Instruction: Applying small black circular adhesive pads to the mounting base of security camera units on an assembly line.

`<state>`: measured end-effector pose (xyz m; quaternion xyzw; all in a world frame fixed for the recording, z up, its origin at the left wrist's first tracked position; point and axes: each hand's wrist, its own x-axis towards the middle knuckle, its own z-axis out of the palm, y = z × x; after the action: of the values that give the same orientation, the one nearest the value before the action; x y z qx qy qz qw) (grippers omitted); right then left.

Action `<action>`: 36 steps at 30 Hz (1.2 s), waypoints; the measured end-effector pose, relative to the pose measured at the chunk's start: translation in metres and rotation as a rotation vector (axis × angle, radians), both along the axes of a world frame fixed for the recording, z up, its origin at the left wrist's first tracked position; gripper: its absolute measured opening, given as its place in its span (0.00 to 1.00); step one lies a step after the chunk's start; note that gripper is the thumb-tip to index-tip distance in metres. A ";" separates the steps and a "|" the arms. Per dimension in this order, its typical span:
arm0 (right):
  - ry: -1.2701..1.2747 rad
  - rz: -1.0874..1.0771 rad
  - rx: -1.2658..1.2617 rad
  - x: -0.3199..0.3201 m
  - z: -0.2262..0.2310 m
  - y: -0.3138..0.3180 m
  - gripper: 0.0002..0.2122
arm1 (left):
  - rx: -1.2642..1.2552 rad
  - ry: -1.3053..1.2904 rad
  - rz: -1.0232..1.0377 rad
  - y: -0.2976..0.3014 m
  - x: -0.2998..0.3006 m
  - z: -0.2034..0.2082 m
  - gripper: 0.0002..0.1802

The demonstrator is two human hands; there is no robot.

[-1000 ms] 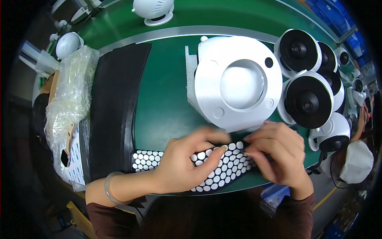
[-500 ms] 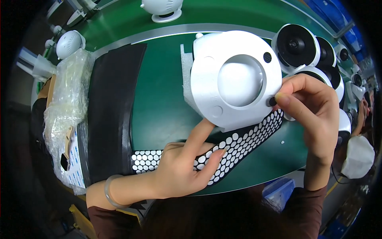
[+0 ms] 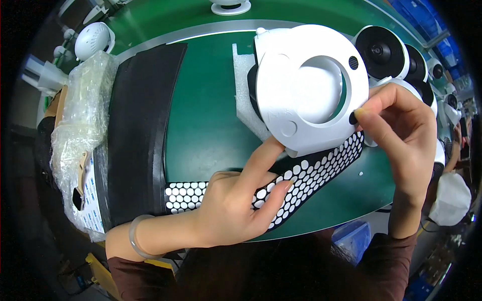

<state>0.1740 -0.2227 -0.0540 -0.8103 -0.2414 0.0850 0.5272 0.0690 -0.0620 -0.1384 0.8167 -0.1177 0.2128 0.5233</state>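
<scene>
A white round device (image 3: 276, 95) is tilted with its ring-shaped base toward me. One black round pad (image 3: 353, 62) sits on the base's upper right. My right hand (image 3: 409, 140) pinches a second, small black pad (image 3: 353, 118) between thumb and forefinger, against the base's lower right edge. My left hand (image 3: 233, 205) grips a black strip with rows of white dots (image 3: 321, 175) between thumb and fingers. Its forefinger reaches up to the lower edge of the device. White foam (image 3: 244, 93) lies behind the device's left side.
Several white devices with black round fronts (image 3: 379, 52) stand at the right. A broad black sheet (image 3: 143, 130) and a clear plastic-wrapped bundle (image 3: 80, 130) lie at the left of the green table (image 3: 206, 110). A blue bin (image 3: 354, 241) is below the table's front edge.
The device has tilted further, and a gap now shows inside the ring. My right hand has moved slightly right with it, still pinching the pad. The whole view has shifted a little.
</scene>
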 end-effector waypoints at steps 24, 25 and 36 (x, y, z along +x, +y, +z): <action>0.201 0.149 0.135 0.001 -0.011 -0.010 0.12 | -0.023 0.072 -0.026 0.001 0.000 -0.001 0.26; 0.162 0.117 0.122 -0.002 -0.012 -0.009 0.15 | -0.045 0.099 -0.023 0.002 -0.001 0.000 0.26; 0.242 0.089 0.271 -0.003 -0.028 -0.004 0.16 | -0.098 0.296 -0.144 0.009 0.006 0.010 0.22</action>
<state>0.1714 -0.2267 -0.0822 -0.7042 -0.2212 0.1715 0.6525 0.0749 -0.0530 -0.1288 0.8021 -0.0870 0.0574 0.5881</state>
